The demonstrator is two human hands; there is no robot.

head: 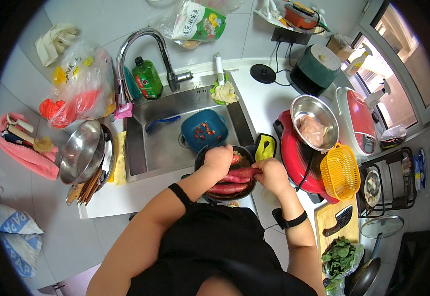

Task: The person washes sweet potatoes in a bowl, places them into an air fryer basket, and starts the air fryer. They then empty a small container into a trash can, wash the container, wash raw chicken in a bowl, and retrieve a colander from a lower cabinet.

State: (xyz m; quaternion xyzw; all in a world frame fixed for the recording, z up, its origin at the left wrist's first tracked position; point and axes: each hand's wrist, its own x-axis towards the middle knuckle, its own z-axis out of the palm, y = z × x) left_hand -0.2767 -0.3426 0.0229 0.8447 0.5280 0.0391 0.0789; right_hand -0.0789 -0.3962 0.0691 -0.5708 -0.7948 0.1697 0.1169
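Observation:
Just in front of my body, at the sink's near edge, is a dark pot (pixel 251 190) with several long reddish-purple sweet potatoes (pixel 228 188) and some pale pieces in it. My right hand (pixel 272 174) pinches the end of one sweet potato over the pot's right side. Over the left side is my left hand (pixel 218 161), bent down with its fingertips partly hidden; whether it holds anything is unclear. Beyond the pot, a blue plastic basin (pixel 203 127) with small reddish bits stands in the steel sink (pixel 159 151). A blue brush (pixel 163 122) lies left of the basin.
A red electric cooker (pixel 292 162) at right bears a steel bowl (pixel 296 107) of raw meat and a yellow basket (pixel 340 172). Beyond are a cutting board (pixel 320 222), a cleaver (pixel 339 222) and leafy greens (pixel 342 255). Left stand steel bowls (pixel 79 155) and chopsticks (pixel 91 185).

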